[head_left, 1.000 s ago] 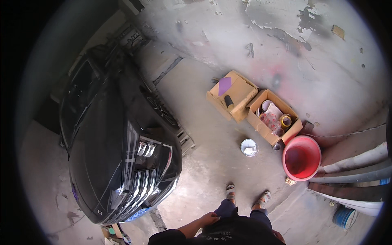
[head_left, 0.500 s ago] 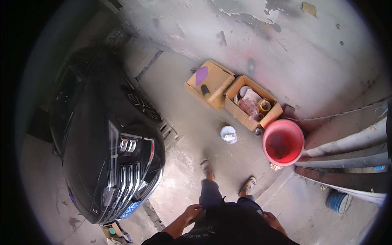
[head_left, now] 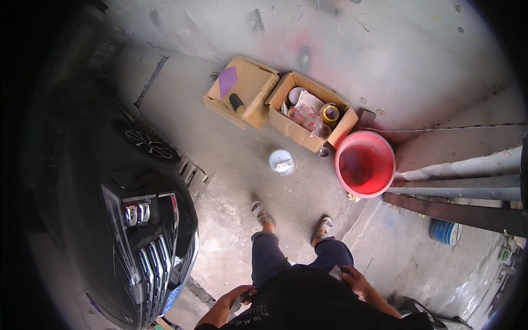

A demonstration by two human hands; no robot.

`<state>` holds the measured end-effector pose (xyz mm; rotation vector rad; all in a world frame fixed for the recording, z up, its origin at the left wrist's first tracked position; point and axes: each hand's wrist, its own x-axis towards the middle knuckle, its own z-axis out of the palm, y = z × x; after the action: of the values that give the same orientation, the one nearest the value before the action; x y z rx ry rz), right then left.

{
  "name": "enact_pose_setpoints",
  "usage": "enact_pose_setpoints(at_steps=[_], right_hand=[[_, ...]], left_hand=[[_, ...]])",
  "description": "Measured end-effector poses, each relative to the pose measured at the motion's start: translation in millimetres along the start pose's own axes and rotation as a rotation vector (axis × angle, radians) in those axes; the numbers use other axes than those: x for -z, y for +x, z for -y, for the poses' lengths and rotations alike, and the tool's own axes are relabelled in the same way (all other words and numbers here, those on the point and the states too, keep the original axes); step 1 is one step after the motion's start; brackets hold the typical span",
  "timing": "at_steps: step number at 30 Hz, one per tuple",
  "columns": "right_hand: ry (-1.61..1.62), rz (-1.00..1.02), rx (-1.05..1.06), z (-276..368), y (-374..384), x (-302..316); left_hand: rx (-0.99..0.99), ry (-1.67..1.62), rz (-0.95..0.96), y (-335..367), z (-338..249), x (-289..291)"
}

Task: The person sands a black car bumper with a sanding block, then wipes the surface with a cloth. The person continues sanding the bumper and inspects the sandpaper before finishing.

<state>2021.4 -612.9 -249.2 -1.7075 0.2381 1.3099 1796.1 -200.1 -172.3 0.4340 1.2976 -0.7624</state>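
Note:
My left hand (head_left: 240,294) is at the left side of my waist, against my dark shirt. Its fingers are curled; something greyish shows below them, too small to name. Over my right thigh, my right hand (head_left: 356,280) grips a small, flat, pale grey piece (head_left: 335,272) between thumb and fingers. Both hands are apart from the things on the floor. Ahead of my feet stands a white-lidded can (head_left: 281,161) with a pale folded piece on top. A big pink-red bucket (head_left: 385,190) stands to its right.
By the wall are a closed cardboard box (head_left: 258,82) bearing a purple sheet and a dark roll, and an open cardboard box (head_left: 294,132) holding tape rolls and plastic. A black car (head_left: 82,220) fills the left. Beams (head_left: 467,190) and a blue drum (head_left: 444,232) are at right.
My view has swung, shifting the car, boxes and bucket leftward in it. My right hand has come forward over the thigh, and the pale flat piece now shows in it.

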Motion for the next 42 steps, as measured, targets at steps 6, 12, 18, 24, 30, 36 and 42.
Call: enact_pose_setpoints(at_steps=[6,12,18,24,30,36,42], right_hand=[[-0.297,-0.439,0.055,64,67,-64],[-0.496,-0.185,0.191,147,178,-130],[-0.405,-0.026,0.423,173,311,-198],[-0.375,-0.075,0.691,168,421,-229],[-0.351,-0.295,0.734,151,548,-182],[-0.231,0.046,0.844,159,585,-174],[0.207,0.576,0.671,164,523,-225]], left_hand=[[0.054,0.134,-0.008,63,-50,109],[-0.435,0.601,-0.236,112,-202,118],[-0.655,-0.014,0.156,206,-298,21],[-0.878,0.042,0.032,313,-338,23],[-0.995,0.188,-0.122,345,-378,59],[-1.254,0.291,-0.247,338,-383,57],[-1.305,0.076,-0.171,352,-374,39]])
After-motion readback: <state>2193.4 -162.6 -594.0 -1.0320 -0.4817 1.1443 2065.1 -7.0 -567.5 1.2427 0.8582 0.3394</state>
